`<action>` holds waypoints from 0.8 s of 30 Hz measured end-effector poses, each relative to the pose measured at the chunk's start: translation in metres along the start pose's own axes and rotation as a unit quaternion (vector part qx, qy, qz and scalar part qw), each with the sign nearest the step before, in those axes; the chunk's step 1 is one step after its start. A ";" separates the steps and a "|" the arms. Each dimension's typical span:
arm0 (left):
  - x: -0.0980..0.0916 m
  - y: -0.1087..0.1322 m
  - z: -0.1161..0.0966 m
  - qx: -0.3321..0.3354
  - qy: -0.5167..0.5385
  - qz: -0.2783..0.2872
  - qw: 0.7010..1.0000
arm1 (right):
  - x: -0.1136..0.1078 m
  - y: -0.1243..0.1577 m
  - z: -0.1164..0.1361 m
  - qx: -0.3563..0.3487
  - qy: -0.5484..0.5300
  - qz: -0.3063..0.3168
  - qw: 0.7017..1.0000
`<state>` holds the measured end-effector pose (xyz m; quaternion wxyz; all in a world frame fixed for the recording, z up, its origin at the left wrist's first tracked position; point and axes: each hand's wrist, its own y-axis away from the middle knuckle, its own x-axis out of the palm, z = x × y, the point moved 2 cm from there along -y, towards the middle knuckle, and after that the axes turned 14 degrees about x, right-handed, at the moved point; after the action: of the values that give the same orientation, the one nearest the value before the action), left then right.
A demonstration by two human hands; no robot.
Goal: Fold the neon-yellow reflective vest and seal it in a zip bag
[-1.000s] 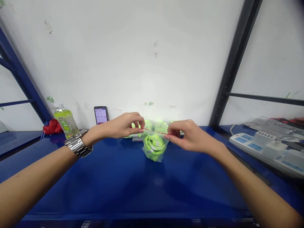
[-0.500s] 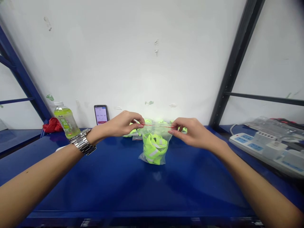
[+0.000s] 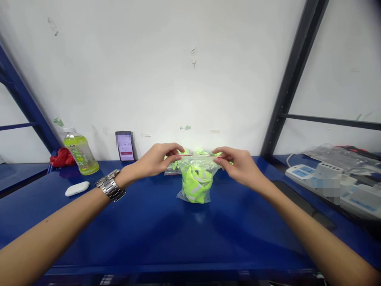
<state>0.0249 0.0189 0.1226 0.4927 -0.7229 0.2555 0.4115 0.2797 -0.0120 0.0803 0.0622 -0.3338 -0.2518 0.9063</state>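
Observation:
A clear zip bag [image 3: 195,195] stands upright on the blue table, its red-lined top edge stretched level between my hands. Inside it is a bundled neon-yellow reflective vest [image 3: 194,183] with pale grey strips. My left hand [image 3: 162,158] pinches the left corner of the bag's mouth. At the right corner, my right hand [image 3: 233,162] grips the same edge between thumb and fingers. Behind the bag, more neon-yellow bundles [image 3: 201,152] in clear plastic lie against the wall, partly hidden by my hands.
On the left are a drink bottle [image 3: 81,153], a red cloth-like bundle [image 3: 63,157], a white earbud case [image 3: 77,188] and a phone [image 3: 125,146] propped on the wall. A power strip [image 3: 300,173] and a dark flat device [image 3: 300,200] lie right.
The view has shifted slightly, uncovering the earbud case and the dark flat device. Both hands still hold the bag's top edge, which now looks straighter and slightly wider apart.

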 end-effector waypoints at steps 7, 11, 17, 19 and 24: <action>0.000 0.003 0.001 0.029 -0.047 0.024 0.998 | -0.003 0.000 0.011 0.002 0.083 0.005 0.997; 0.000 0.005 -0.003 0.043 -0.053 0.014 0.998 | -0.002 0.002 0.013 -0.011 0.108 -0.008 0.994; -0.001 0.006 -0.009 0.055 -0.066 0.010 0.996 | 0.001 0.003 0.013 -0.029 0.116 -0.027 0.992; -0.002 0.005 -0.010 0.047 -0.059 0.021 0.997 | 0.001 0.004 0.013 -0.034 0.104 -0.024 0.994; -0.002 0.002 -0.015 0.025 -0.019 0.039 0.999 | -0.003 0.006 0.014 -0.028 0.045 0.028 0.998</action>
<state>0.0268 0.0045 0.1259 0.4988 -0.6918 0.2847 0.4376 0.2735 -0.0236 0.0883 0.0387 -0.3826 -0.2648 0.8843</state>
